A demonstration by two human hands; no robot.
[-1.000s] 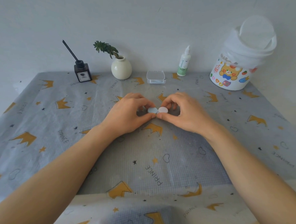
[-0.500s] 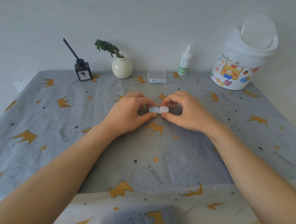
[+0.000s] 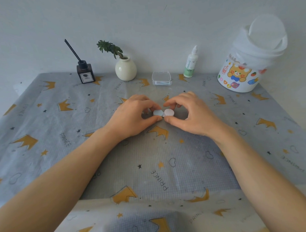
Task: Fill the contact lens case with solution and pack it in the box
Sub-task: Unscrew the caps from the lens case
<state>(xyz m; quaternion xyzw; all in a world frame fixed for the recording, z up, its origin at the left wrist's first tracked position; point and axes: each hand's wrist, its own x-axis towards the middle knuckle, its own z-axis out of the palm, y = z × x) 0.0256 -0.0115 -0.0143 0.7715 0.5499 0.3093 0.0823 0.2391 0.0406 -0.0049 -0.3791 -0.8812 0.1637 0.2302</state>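
Note:
A small contact lens case (image 3: pixel 163 113) lies at the table's middle, with a blue cap on its left and a pink cap on its right. My left hand (image 3: pixel 133 116) pinches the blue cap between thumb and fingers. My right hand (image 3: pixel 192 114) pinches the pink cap the same way. Behind them, near the back edge, stands a clear plastic box (image 3: pixel 161 78) with its lid up. To the right of the box stands the white solution bottle (image 3: pixel 190 63) with a green label, upright and capped.
A grey crown-print cloth (image 3: pixel 150 168) covers the table. Along the back wall stand a reed diffuser (image 3: pixel 85 73), a cream vase with a plant (image 3: pixel 125 69) and a white tub with a bear sticker (image 3: pixel 246 67) at the right, its lid flipped up.
Both hands stay on the case caps with only slight finger shifts. The view has tilted a little.

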